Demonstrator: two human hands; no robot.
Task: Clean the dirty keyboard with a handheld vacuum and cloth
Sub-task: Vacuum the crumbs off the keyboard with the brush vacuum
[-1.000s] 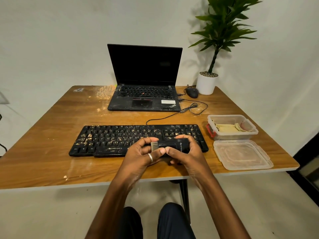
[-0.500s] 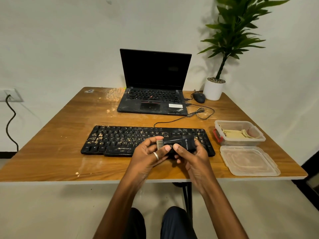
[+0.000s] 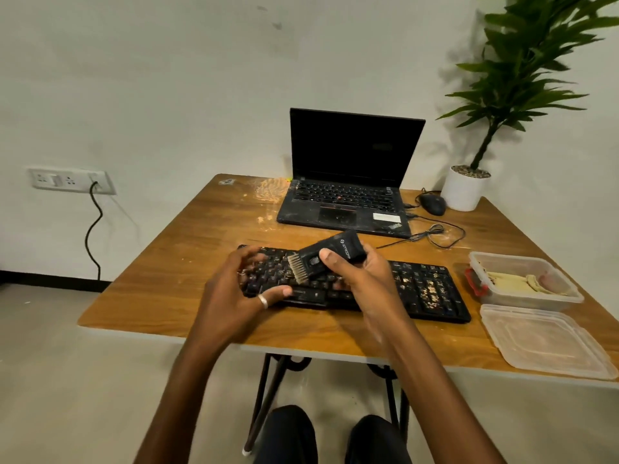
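A black keyboard (image 3: pixel 425 289) speckled with crumbs lies on the wooden table (image 3: pixel 187 262). My right hand (image 3: pixel 355 279) grips a small black handheld vacuum (image 3: pixel 338 251) with a brush head pointing down-left, tilted just above the keys. My left hand (image 3: pixel 241 289) is off the vacuum, fingers spread and blurred over the keyboard's left end, thumb at its front edge; whether it touches is unclear. A yellowish cloth (image 3: pixel 522 283) lies in a plastic container (image 3: pixel 549 298) to the right.
An open laptop (image 3: pixel 348 175) stands behind the keyboard, with a mouse (image 3: pixel 432 204), a coiled cable (image 3: pixel 435 234) and a potted plant (image 3: pixel 465 189) at the back right. The container's lid (image 3: pixel 542 339) lies near the front right edge. Wall socket (image 3: pixel 70 180) left.
My left hand has let go of the vacuum and moved left over the keys. My right hand has raised and tilted the vacuum, brush down. The view shifted left.
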